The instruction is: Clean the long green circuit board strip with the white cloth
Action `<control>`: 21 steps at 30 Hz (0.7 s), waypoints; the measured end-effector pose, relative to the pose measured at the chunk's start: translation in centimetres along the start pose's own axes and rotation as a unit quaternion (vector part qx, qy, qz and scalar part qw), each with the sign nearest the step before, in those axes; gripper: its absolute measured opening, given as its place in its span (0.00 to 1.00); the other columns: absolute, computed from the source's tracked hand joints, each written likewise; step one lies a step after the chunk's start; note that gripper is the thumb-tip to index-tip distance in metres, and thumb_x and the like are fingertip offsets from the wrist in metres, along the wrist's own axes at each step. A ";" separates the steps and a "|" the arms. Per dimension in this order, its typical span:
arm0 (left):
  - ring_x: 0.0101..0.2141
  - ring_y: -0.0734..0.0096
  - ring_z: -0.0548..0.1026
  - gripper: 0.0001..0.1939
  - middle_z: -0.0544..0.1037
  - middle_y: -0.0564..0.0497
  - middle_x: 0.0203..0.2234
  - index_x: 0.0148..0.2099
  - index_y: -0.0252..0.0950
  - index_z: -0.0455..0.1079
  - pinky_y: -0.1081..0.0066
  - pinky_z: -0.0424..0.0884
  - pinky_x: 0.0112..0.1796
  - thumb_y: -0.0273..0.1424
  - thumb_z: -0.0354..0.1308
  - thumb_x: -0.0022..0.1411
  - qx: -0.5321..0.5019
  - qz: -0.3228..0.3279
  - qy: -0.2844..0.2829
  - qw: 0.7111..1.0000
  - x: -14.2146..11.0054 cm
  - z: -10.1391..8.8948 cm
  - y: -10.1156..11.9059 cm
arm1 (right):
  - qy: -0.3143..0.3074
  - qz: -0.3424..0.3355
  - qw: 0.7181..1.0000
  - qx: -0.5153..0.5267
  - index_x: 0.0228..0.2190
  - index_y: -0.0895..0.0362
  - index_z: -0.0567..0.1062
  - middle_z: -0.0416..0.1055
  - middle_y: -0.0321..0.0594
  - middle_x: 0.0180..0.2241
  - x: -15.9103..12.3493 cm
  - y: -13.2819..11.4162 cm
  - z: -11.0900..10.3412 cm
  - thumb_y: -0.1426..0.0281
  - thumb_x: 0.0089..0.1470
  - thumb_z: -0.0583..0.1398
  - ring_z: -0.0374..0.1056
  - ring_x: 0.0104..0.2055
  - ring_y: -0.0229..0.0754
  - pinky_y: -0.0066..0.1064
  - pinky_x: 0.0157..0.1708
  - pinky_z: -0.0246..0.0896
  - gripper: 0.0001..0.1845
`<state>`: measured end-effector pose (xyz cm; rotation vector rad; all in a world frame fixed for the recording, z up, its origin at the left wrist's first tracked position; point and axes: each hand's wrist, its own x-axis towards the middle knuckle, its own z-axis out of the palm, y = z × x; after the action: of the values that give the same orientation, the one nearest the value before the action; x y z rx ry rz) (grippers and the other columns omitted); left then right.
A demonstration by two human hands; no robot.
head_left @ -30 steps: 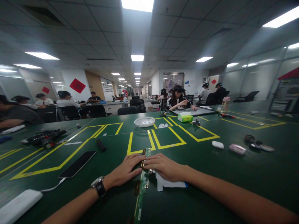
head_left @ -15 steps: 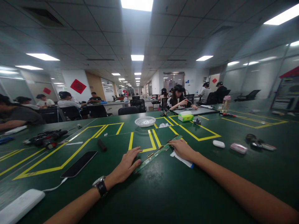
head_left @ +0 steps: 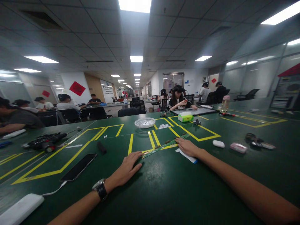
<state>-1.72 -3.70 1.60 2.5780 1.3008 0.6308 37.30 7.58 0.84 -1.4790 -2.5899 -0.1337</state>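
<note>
A long, narrow green circuit board point(head_left: 161, 149) with gold-coloured parts along its edge slants across the table in front of me. My left hand point(head_left: 127, 168), wearing a wristwatch point(head_left: 100, 188), has its fingers stretched out, with the fingertips at the board's left end. Near the other end, my right hand point(head_left: 188, 147) has its fingers together on the board's near edge; its thumb is hidden. A white paper-like piece point(head_left: 186, 155) with a blue end lies under and beside the right hand.
Beyond the board sit a white plastic basket point(head_left: 144, 122) and a green tissue pack point(head_left: 185, 117). To the left are a phone point(head_left: 78, 167), a white power bank point(head_left: 22, 207) and a black power tool point(head_left: 45, 141). At right lie a white case point(head_left: 218, 143) and a pinkish box point(head_left: 238, 147).
The circuit board has turned and shifted away from me and to the right, and its component side shows more clearly. My right hand moved slightly right; the left stayed nearly in place.
</note>
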 end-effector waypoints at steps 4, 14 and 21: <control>0.62 0.57 0.60 0.23 0.61 0.47 0.64 0.67 0.44 0.56 0.51 0.56 0.62 0.43 0.44 0.74 -0.017 -0.004 0.005 1.000 0.1 0.3 -0.4 | 0.012 0.017 1.000 -0.002 0.61 0.60 0.64 0.60 0.50 0.63 -0.2 -0.2 -0.5 0.63 0.67 0.43 0.55 0.65 0.50 0.46 0.62 0.49 0.28; 0.59 0.57 0.65 0.22 0.67 0.46 0.60 0.63 0.41 0.62 0.55 0.60 0.60 0.43 0.44 0.73 -0.090 -0.041 0.042 0.994 0.2 0.1 -0.6 | 0.013 0.051 0.999 -0.011 0.41 0.56 0.79 0.75 0.52 0.46 -0.5 -2.2 -3.0 0.60 0.67 0.43 0.67 0.52 0.55 0.56 0.54 0.50 0.27; 0.58 0.56 0.66 0.23 0.68 0.43 0.59 0.62 0.39 0.63 0.55 0.61 0.59 0.43 0.46 0.72 -0.122 -0.061 0.060 0.989 0.5 0.2 -1.0 | 0.007 -0.067 0.997 0.034 0.49 0.54 0.76 0.72 0.47 0.53 -0.2 -5.3 -3.1 0.64 0.66 0.48 0.64 0.57 0.49 0.46 0.59 0.49 0.21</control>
<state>-2.15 -2.70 1.24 2.2776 1.3120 0.8737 33.14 4.21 3.88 -1.2777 -2.6531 -0.0698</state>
